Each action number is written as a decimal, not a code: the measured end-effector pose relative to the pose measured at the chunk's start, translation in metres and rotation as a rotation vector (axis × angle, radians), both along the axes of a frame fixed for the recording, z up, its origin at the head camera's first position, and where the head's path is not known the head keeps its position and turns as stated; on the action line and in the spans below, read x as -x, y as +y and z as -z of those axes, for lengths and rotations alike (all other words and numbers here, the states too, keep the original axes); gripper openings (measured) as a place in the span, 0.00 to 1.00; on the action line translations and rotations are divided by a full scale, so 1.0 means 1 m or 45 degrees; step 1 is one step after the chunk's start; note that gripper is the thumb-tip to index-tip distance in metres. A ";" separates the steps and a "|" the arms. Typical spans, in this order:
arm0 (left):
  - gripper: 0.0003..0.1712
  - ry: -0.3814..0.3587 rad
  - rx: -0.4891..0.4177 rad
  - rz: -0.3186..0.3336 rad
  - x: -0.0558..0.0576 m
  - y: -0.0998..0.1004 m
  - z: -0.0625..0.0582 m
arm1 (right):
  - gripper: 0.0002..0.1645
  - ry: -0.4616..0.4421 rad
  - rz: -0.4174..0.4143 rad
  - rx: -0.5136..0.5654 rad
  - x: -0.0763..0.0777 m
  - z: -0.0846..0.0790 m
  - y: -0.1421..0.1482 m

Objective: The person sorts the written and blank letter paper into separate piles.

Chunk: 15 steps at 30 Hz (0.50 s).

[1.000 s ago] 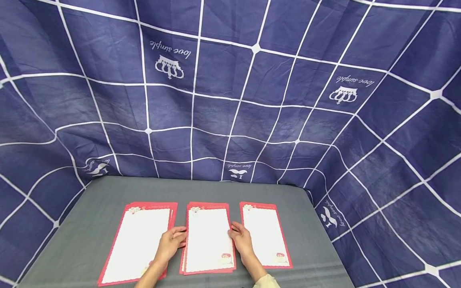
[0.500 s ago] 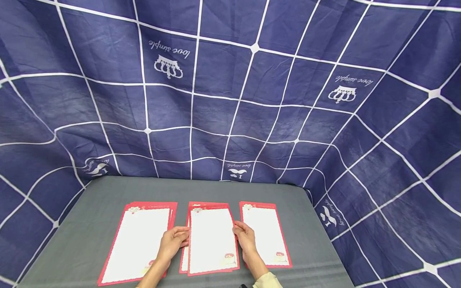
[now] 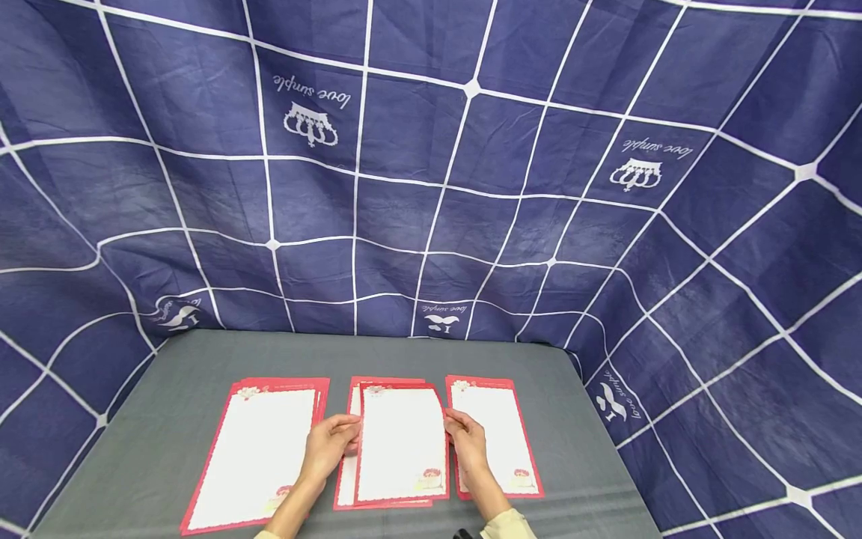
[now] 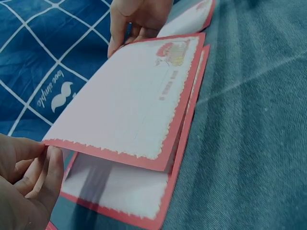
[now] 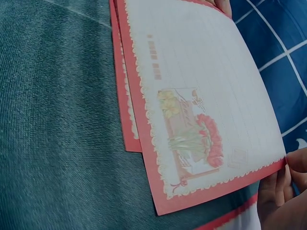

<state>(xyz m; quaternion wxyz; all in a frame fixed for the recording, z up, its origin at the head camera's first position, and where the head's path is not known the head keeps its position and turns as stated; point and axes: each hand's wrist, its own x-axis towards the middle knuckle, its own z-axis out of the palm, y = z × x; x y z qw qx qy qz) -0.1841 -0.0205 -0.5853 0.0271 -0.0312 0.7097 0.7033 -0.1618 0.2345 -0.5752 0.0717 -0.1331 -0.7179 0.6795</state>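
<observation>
A sheet of letter paper with a red border and a printed flower design is held up off the middle stack. My left hand pinches its left edge between thumb and fingers, plain in the left wrist view, where the sheet bows upward. On the opposite edge my right hand pinches the paper, also seen in the right wrist view beside the sheet. Beneath it, the middle stack of matching paper lies on the table, mostly covered by the raised sheet.
To the left lies another stack of the same paper, its sheets slightly fanned. Similar paper lies to the right, partly behind my right hand. The table has a grey cloth; a blue checked curtain hangs behind it.
Both hands have moved a little to the right and lifted the sheet from the middle stack. More of the paper beneath now shows at the left.
</observation>
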 end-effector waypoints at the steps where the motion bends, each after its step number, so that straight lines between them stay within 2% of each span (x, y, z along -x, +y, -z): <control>1: 0.11 0.009 -0.004 0.001 0.000 0.001 -0.002 | 0.19 -0.001 0.004 -0.003 0.000 -0.001 0.002; 5: 0.11 0.032 -0.016 0.023 0.001 0.007 -0.007 | 0.18 -0.004 0.037 -0.032 0.001 -0.007 0.008; 9: 0.10 0.045 -0.065 0.021 0.004 0.016 -0.013 | 0.18 0.021 0.041 -0.064 -0.009 -0.034 0.010; 12: 0.09 0.072 -0.087 0.030 0.005 0.024 -0.019 | 0.17 0.060 0.051 -0.086 -0.014 -0.045 0.014; 15: 0.09 0.087 -0.093 0.051 0.007 0.032 -0.024 | 0.17 0.040 0.087 -0.085 -0.015 -0.048 0.022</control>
